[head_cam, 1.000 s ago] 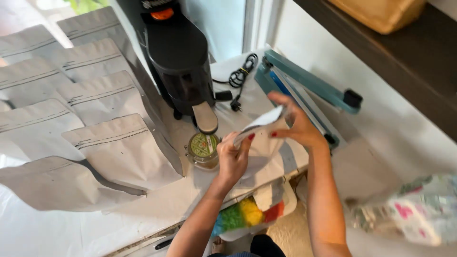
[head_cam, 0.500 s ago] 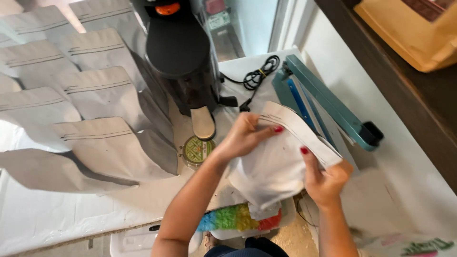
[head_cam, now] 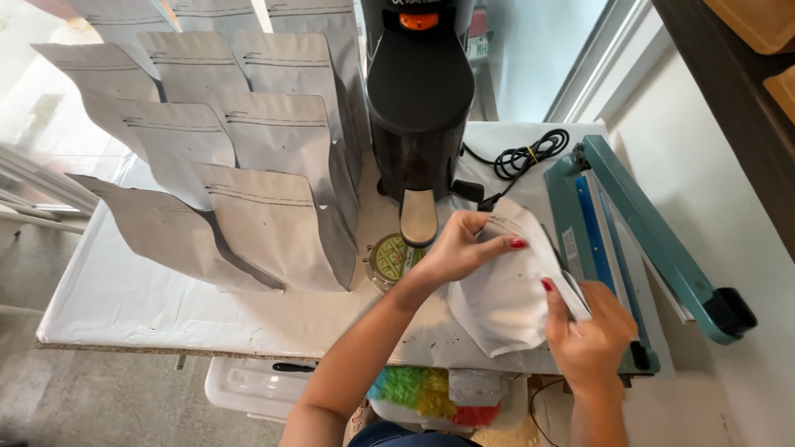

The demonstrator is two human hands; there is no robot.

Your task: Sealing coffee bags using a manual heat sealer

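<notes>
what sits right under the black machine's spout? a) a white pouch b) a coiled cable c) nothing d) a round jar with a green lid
d: a small jar with a green lid stands directly below the spout of the machine, while the pouch is held in both hands to its right.

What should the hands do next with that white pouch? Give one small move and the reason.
Probably slide the white pouch rightward so its top edge lies across the open teal heat sealer. Left hand and right hand both grip that edge, right beside the sealer's bar.
</notes>
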